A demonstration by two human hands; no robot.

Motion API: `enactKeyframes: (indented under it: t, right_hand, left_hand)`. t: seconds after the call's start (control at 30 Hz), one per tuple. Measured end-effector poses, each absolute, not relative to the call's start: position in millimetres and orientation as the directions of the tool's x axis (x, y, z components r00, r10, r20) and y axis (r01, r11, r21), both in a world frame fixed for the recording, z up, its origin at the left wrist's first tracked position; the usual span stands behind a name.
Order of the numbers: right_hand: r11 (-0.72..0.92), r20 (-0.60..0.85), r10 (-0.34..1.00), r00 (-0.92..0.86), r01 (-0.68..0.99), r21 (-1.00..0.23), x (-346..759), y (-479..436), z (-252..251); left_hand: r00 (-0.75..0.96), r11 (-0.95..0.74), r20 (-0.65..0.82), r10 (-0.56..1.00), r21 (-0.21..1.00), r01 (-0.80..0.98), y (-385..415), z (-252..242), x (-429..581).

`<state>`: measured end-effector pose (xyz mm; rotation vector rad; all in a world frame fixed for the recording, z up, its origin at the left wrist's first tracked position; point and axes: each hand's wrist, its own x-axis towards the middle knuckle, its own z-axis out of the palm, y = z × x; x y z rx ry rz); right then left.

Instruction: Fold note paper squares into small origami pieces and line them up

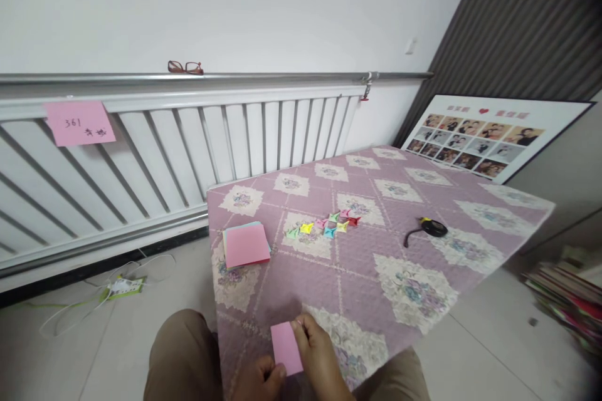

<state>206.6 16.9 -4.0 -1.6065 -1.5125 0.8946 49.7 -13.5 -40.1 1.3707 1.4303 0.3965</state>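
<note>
A pink sheet of paper point(285, 346), narrow like a folded sheet, is held between my two hands just above the near end of the table. My right hand point(322, 351) pinches its upper right edge between thumb and fingers. At its lower left corner, my left hand point(261, 379) is closed with the thumb on the paper; part of this hand is cut off by the picture's bottom edge. A stack of square coloured paper point(248, 245), pink on top, lies farther left. Beyond my hands sit several small folded paper figures point(330, 232) in green, yellow, pink, blue and red.
A purple floral cloth point(348, 276) covers the table. On its right lies a black object with a short strap point(433, 227). Behind stand a white radiator point(263, 138) and a photo board point(493, 131). A power strip point(123, 287) with cables is on the floor at left.
</note>
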Motion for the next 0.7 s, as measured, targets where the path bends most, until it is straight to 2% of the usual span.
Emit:
enactKeyframes:
  t: [0.17,0.27,0.37,0.43,0.5,0.57,0.63,0.7]
  right_hand:
    - [0.028,0.02,1.0,-0.021,0.501,-0.865,204.6,29.6,-14.5]
    - [0.056,0.021,0.997,-0.075,0.499,-0.865,203.8,37.7,-17.0]
    - [0.071,0.016,0.993,-0.114,0.5,-0.863,204.4,43.6,-17.0]
    - [0.078,0.012,0.991,-0.133,0.508,-0.858,205.1,45.9,-16.7]
    - [0.086,0.009,0.989,-0.149,0.52,-0.85,205.4,47.2,-16.4]
    - [0.093,0.007,0.987,-0.161,0.536,-0.839,205.0,47.8,-16.4]
    - [0.103,0.007,0.985,-0.173,0.552,-0.827,204.2,47.9,-16.1]
    - [0.113,0.008,0.983,-0.185,0.569,-0.815,203.3,47.7,-15.7]
  left_hand:
    - [0.129,0.438,-0.523,0.842,0.804,0.402,-17.9,-37.7,57.1]
    - [0.151,0.478,-0.574,0.805,0.778,0.407,-20.6,-27.0,58.8]
    - [0.228,0.396,-0.562,0.795,0.765,0.508,-21.2,-16.3,52.1]
    - [0.219,0.34,-0.514,0.829,0.775,0.533,-19.5,-12.0,43.0]
    - [0.186,0.217,-0.377,0.907,0.798,0.562,-16.0,-10.4,32.7]
    - [0.229,-0.12,-0.038,0.973,0.762,0.636,-11.6,-11.8,24.5]
    - [0.334,-0.414,0.249,0.909,0.635,0.653,-7.3,-15.9,21.0]
    - [0.428,-0.59,0.407,0.807,0.515,0.622,-4.1,-22.5,22.5]
